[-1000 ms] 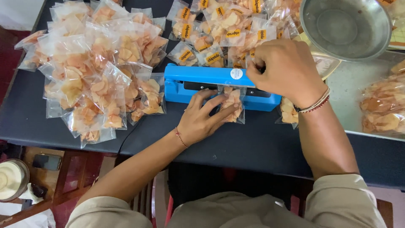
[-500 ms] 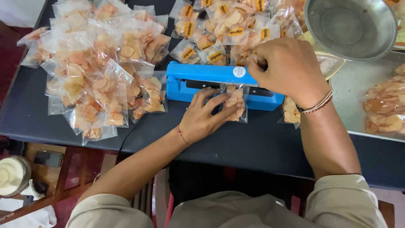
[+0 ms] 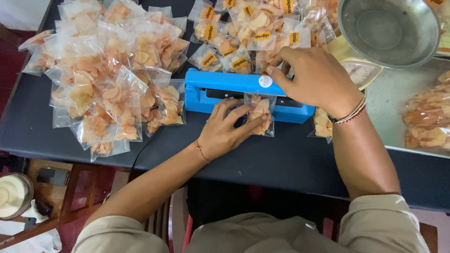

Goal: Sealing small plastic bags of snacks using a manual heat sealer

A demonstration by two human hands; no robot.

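A blue heat sealer (image 3: 220, 89) lies across the dark table (image 3: 281, 159). My right hand (image 3: 314, 79) presses down on the sealer's arm near its right end. A small clear bag of orange chips (image 3: 260, 115) has its top edge under that arm. My left hand (image 3: 225, 129) rests on this bag with fingers spread, holding it flat against the table. Another small chip bag (image 3: 321, 124) lies just right of the sealer, partly hidden by my right wrist.
A large heap of sealed chip bags (image 3: 103, 70) covers the table's left. Labelled chip bags (image 3: 248, 28) lie behind the sealer. A metal bowl (image 3: 389, 30) sits on a scale at the back right. More chip bags (image 3: 429, 119) lie on a grey tray at right.
Both hands stay in place, right hand pressing the sealer arm, left hand on the bag. Nothing has visibly moved.
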